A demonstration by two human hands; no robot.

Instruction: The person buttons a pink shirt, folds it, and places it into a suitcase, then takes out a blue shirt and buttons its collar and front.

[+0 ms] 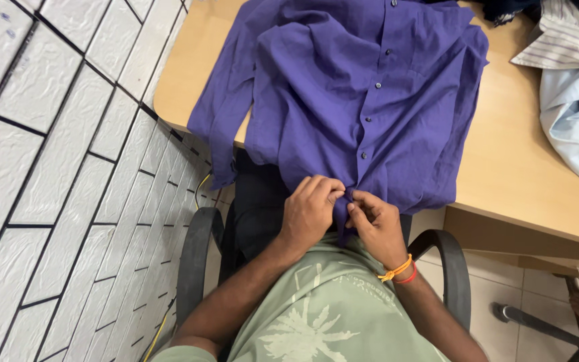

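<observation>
Both hands, left (311, 209) & right (374, 221), pinched shut on purple shirt (363, 94) hem, shirt spread on wooden table (510, 161)

The table (504, 161) is light wood with a rounded corner. A purple button-front shirt (363, 94) lies spread flat on it, hem overhanging the near edge. To the right of the shirt, a heap of clothes (567, 74) lies on the tabletop.

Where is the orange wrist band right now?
In the head view, the orange wrist band sits on the right hand's wrist, lower centre, just below the purple shirt's hem.
</observation>
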